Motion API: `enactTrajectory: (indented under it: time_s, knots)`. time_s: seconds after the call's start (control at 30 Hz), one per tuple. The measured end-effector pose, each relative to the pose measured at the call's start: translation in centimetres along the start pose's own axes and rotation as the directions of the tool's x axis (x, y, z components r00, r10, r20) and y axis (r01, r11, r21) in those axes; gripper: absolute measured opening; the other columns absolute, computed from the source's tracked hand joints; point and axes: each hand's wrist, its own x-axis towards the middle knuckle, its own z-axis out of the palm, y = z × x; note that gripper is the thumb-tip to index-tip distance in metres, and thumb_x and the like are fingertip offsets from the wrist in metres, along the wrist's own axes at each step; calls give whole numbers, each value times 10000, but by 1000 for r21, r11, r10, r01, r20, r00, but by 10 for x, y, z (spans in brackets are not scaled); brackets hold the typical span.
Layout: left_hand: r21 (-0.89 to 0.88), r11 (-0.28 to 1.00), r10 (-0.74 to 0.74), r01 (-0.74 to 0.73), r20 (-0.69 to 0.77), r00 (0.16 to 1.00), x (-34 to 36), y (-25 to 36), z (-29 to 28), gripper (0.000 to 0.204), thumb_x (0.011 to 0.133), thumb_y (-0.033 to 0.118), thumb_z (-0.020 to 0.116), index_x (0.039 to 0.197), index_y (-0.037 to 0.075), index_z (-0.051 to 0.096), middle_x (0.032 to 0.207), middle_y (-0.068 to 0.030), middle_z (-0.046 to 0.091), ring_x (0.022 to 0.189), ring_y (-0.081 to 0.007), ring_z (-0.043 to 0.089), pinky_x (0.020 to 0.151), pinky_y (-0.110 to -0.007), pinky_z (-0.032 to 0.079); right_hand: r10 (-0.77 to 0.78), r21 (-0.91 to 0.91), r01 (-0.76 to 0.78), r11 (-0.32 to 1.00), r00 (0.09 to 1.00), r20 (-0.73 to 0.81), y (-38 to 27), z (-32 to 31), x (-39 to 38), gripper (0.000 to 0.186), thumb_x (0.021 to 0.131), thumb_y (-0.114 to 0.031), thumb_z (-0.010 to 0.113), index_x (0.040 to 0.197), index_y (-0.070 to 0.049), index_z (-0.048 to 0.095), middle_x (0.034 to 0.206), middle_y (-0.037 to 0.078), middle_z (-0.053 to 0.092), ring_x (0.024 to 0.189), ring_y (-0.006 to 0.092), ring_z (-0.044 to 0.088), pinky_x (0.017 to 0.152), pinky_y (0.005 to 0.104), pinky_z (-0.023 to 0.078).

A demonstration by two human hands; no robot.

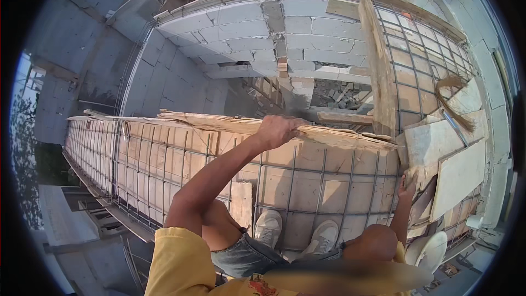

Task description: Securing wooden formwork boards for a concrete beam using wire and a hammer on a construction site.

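Note:
My left hand (279,131) is closed over the top edge of a long, splintered wooden board (219,123). The board stands on edge along the far side of the plywood deck (285,186). To the right, my right hand (406,185) reaches up beside a pile of plywood offcuts (438,137). Its fingers blend into the wood, so their grip cannot be made out. Under me, a grid of steel rebar (320,181) lies over the deck, and my shoes (323,235) stand among the bars.
Beyond the board the floor drops into a room of grey block walls (230,30), with rubble (342,93) below. A thick plank (378,66) runs away at the right. A straw broom (452,101) lies on the offcuts. More rebar (427,71) covers the far-right deck.

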Motion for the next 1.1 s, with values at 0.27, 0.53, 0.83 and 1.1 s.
enactTrajectory:
  time_s: [0.27, 0.53, 0.83, 1.1]
  knots:
    - [117, 975, -199, 187, 96, 975, -42, -33, -21, 431, 902, 363, 587, 1314, 251, 530, 1228, -84, 606, 1162, -316, 552, 1004, -534, 389, 37, -45, -42, 998, 993, -115, -74, 111, -82, 442, 901, -313, 670, 1213, -25, 546, 1014, 101, 643, 870, 163, 649, 648, 206, 585]
    - [-273, 871, -321, 409, 314, 893, -106, 107, -76, 704, 895, 369, 613, 1498, 286, 259, 1513, -145, 328, 1383, -386, 318, 1079, -592, 302, 302, 146, -278, 949, 936, -181, -125, 224, -269, 433, 921, -275, 641, 1258, -40, 507, 1032, 121, 645, 884, 216, 676, 651, 265, 614]
    - [-697, 115, -480, 708, 585, 654, -317, 244, -159, 498, 923, 280, 602, 1354, 58, 491, 1227, -198, 605, 1176, -266, 565, 949, -360, 454, 419, 358, -401, 843, 907, 28, -186, 341, -421, 384, 947, -253, 598, 1253, -32, 529, 1114, 117, 656, 890, 221, 680, 651, 271, 611]
    - [-667, 170, -628, 726, 494, 601, -374, 292, -249, 467, 911, 324, 608, 1308, 84, 547, 1141, -202, 644, 1066, -278, 633, 914, -373, 473, 352, 413, -260, 873, 922, -163, -289, 411, -510, 345, 932, -231, 618, 1154, 20, 536, 945, 164, 658, 799, 225, 676, 668, 278, 612]
